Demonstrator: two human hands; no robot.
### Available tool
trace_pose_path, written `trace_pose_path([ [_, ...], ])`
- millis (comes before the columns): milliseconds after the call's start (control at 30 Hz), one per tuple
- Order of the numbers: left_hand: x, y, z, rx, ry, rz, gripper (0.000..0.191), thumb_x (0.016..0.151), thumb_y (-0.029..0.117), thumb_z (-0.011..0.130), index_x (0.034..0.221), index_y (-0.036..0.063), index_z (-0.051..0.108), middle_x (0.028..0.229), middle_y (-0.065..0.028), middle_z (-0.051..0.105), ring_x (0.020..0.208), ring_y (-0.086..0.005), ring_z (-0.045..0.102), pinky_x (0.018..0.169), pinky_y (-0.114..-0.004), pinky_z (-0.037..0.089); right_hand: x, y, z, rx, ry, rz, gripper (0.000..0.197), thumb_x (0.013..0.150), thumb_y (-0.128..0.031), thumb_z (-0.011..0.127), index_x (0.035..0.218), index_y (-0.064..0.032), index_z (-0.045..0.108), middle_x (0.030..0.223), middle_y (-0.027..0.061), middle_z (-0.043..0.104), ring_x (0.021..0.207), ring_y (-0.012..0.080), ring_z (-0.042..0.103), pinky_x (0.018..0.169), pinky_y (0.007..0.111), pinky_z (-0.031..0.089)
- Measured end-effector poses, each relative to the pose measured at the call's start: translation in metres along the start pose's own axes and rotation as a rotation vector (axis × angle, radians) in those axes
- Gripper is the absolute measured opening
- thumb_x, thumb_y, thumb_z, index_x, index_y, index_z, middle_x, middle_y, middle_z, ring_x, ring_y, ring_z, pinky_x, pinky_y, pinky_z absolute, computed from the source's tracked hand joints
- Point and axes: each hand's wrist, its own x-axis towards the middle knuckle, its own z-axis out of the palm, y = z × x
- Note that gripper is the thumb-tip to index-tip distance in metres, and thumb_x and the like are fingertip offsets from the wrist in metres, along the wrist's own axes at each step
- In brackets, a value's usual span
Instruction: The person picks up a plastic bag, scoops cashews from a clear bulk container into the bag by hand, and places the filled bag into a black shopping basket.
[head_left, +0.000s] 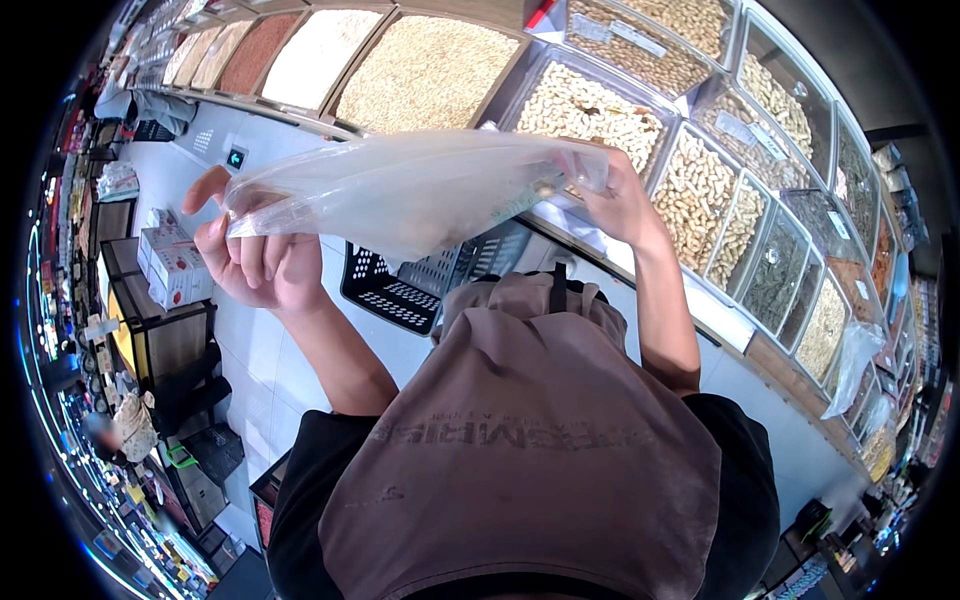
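A translucent plastic bag (390, 195) is stretched between my two hands at chest height. My left hand (262, 259) pinches one end between thumb and fingers, its index finger raised. My right hand (619, 199) grips the other end, where the film bunches up; its fingertips are partly hidden. Green printing shows faintly on the bag near the right hand. Just beyond that hand lies an open bin of unshelled peanuts (577, 105). Whether the bag holds anything, I cannot tell.
A black perforated shopping basket (397, 296) stands on the floor below the bag. Grain bins (427, 71) line the far side. Lidded peanut bins (694, 199) run along the right. White cartons (172, 262) sit on a stand at left, with a person (135, 427) further off.
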Motion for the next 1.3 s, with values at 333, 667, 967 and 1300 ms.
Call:
trace_pose_path([
  [333, -0.059, 0.106, -0.028, 0.341, 0.170, 0.183, 0.022, 0.089, -0.002, 0.045, 0.109, 0.0047, 0.053, 0.057, -0.0003, 0.046, 0.037, -0.0061, 0.042, 0.039, -0.019, 0.034, 0.038, -0.034, 0.091, -0.083, 0.042, -0.181, 0.031, 0.101, -0.021, 0.055, 0.110, 0.0074, 0.065, 0.099, 0.0148, 0.067, 0.086, 0.0213, 0.061, 0.079, 0.031, 0.049],
  [667, -0.124, 0.170, -0.078, 0.314, 0.305, 0.344, 0.026, 0.091, 0.001, 0.047, 0.112, 0.0030, 0.061, 0.067, -0.0005, 0.048, 0.042, -0.0059, 0.038, 0.047, -0.022, 0.030, 0.072, -0.030, 0.174, -0.097, -0.049, -0.073, 0.033, 0.103, -0.025, 0.053, 0.110, 0.0038, 0.067, 0.092, 0.0076, 0.070, 0.086, 0.0118, 0.062, 0.077, 0.027, 0.049],
  [967, -0.165, 0.213, -0.093, 0.481, 0.454, 0.425, 0.024, 0.092, 0.003, 0.048, 0.110, 0.0046, 0.062, 0.068, 0.0010, 0.047, 0.046, -0.0070, 0.038, 0.053, -0.025, 0.029, 0.102, -0.003, 0.233, -0.100, -0.165, 0.062, 0.039, 0.105, -0.028, 0.048, 0.114, 0.0052, 0.067, 0.102, 0.0100, 0.072, 0.090, 0.0130, 0.064, 0.083, 0.029, 0.050],
  [1300, -0.114, 0.114, -0.068, 1.045, 0.448, -0.097, 0.021, 0.089, 0.001, 0.046, 0.103, -0.0022, 0.062, 0.062, 0.0042, 0.041, 0.044, -0.0041, 0.036, 0.043, -0.021, 0.029, 0.093, -0.018, 0.272, -0.300, -0.351, -0.354, 0.032, 0.089, -0.006, 0.051, 0.118, -0.0014, 0.064, 0.110, 0.0211, 0.065, 0.095, 0.0369, 0.065, 0.086, 0.043, 0.051],
])
